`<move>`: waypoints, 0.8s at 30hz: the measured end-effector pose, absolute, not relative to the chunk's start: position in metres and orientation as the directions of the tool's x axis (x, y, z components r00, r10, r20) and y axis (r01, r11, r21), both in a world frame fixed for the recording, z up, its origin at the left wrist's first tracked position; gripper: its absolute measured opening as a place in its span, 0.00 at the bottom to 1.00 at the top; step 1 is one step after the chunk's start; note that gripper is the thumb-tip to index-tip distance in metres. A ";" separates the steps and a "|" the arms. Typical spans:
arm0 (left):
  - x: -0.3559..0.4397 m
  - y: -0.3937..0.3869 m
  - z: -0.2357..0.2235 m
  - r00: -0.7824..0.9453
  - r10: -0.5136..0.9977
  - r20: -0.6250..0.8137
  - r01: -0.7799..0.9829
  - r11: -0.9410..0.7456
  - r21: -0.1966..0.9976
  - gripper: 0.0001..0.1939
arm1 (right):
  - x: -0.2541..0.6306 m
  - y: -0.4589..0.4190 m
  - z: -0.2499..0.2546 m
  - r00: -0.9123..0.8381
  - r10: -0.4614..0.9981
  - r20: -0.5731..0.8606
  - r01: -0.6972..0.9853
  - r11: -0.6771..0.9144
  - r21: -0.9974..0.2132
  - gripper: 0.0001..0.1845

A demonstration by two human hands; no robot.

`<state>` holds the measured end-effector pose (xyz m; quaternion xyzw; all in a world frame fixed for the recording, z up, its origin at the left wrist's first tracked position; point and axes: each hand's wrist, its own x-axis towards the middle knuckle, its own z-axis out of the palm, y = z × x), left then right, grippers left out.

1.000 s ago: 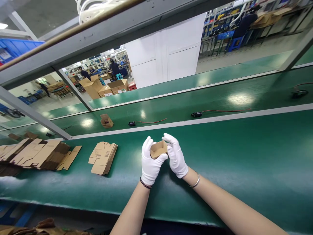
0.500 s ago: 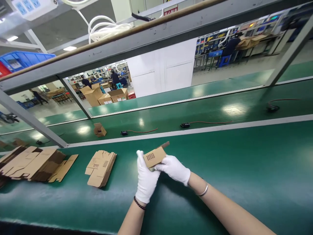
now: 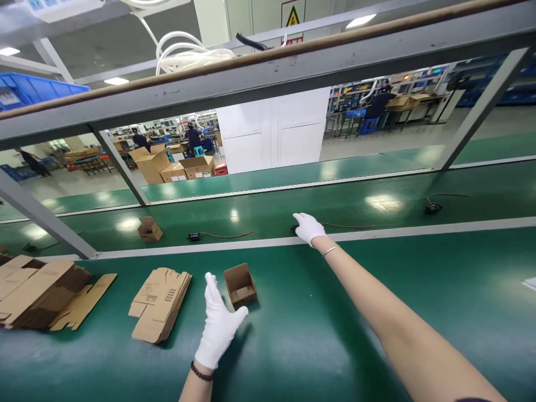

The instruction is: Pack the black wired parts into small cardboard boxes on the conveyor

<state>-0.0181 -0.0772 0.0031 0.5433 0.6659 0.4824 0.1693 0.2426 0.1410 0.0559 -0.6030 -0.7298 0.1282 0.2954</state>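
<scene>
My left hand (image 3: 220, 324), in a white glove, is open with thumb and fingers spread, just left of a small open cardboard box (image 3: 242, 290). The box stands on the green work surface, its opening tilted toward me and its inside visible. My right hand (image 3: 309, 229), also gloved, reaches to the far strip with its fingers extended over a small black motor-like part (image 3: 294, 228). That part is mostly hidden under the fingers, and its thin red wire (image 3: 349, 225) runs out to the right. A stack of flat cardboard blanks (image 3: 157, 304) lies left of my left hand.
A larger pile of folded cardboard (image 3: 37, 290) is at the far left. Beyond the pale dividing rail (image 3: 268, 242) lie another wired black part (image 3: 194, 237), a small open box (image 3: 149, 229) and a coiled wired part (image 3: 432, 208). A metal frame (image 3: 117, 162) crosses above.
Both hands have let go of the small box, which was turned over between them and now stands on the surface. My right hand has moved forward to the black part; my left has opened.
</scene>
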 end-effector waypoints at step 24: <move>0.080 -0.059 0.035 -0.231 0.948 0.219 0.101 -0.200 0.975 0.29 | 0.246 -0.040 0.091 -0.667 0.657 0.351 0.657 0.741 -0.136 0.12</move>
